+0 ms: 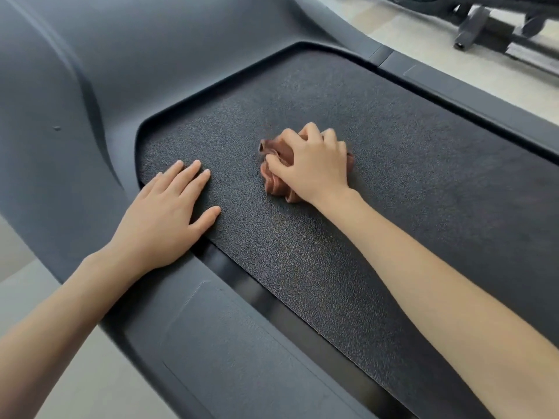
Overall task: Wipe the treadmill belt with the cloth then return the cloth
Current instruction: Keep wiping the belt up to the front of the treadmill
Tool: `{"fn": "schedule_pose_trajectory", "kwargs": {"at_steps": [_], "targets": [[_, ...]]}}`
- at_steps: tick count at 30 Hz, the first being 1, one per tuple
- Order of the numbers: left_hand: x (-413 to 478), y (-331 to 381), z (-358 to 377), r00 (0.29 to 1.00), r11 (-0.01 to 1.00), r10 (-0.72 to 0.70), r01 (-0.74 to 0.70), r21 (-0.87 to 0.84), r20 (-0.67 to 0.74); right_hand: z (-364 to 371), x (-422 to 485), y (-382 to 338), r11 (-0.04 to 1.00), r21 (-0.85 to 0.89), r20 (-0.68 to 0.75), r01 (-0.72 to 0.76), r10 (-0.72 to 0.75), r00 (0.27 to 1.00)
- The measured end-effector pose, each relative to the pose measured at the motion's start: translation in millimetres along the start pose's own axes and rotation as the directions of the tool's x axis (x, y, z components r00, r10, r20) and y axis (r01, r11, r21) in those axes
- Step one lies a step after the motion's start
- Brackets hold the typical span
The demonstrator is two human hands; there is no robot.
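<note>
The black textured treadmill belt point(378, 182) runs from the upper left to the lower right of the head view. A crumpled brown cloth point(273, 173) lies on the belt near its front end. My right hand point(314, 164) presses down on the cloth with fingers curled around it. My left hand point(169, 219) rests flat, fingers spread, on the belt's left edge and the side rail, holding nothing.
The grey motor cover point(90, 86) rises at the left and top. Grey side rails point(230, 346) flank the belt, the far rail point(472, 95) at the upper right. Another exercise machine's frame point(496, 25) stands on the pale floor point(393, 28) at the top right.
</note>
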State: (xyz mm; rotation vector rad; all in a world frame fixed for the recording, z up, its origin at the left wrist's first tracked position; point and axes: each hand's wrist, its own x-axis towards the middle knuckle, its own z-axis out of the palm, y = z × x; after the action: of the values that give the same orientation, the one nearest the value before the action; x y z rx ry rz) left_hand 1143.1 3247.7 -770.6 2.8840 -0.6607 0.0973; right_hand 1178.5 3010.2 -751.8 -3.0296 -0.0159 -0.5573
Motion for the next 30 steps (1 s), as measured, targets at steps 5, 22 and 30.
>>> {"fn": "schedule_pose_trajectory", "kwargs": {"at_steps": [5, 22, 30], "targets": [[-0.7, 0.8, 0.4, 1.000, 1.000, -0.011, 0.011, 0.008, 0.001, -37.4, -92.3, 22.6, 0.968, 0.144, -0.097, 0.206, -0.194, 0.976], [-104.9, 94.0, -9.2, 0.995, 0.997, 0.065, -0.069, 0.047, 0.079, -53.6, -132.0, 54.4, 0.815, 0.303, -0.149, 0.493, -0.471, 0.870], [-161.6, 76.0, -29.5, 0.989, 0.983, -0.124, 0.112, 0.145, 0.076, -9.2, -46.1, -28.1, 0.818, 0.294, -0.202, 0.494, -0.452, 0.869]]}}
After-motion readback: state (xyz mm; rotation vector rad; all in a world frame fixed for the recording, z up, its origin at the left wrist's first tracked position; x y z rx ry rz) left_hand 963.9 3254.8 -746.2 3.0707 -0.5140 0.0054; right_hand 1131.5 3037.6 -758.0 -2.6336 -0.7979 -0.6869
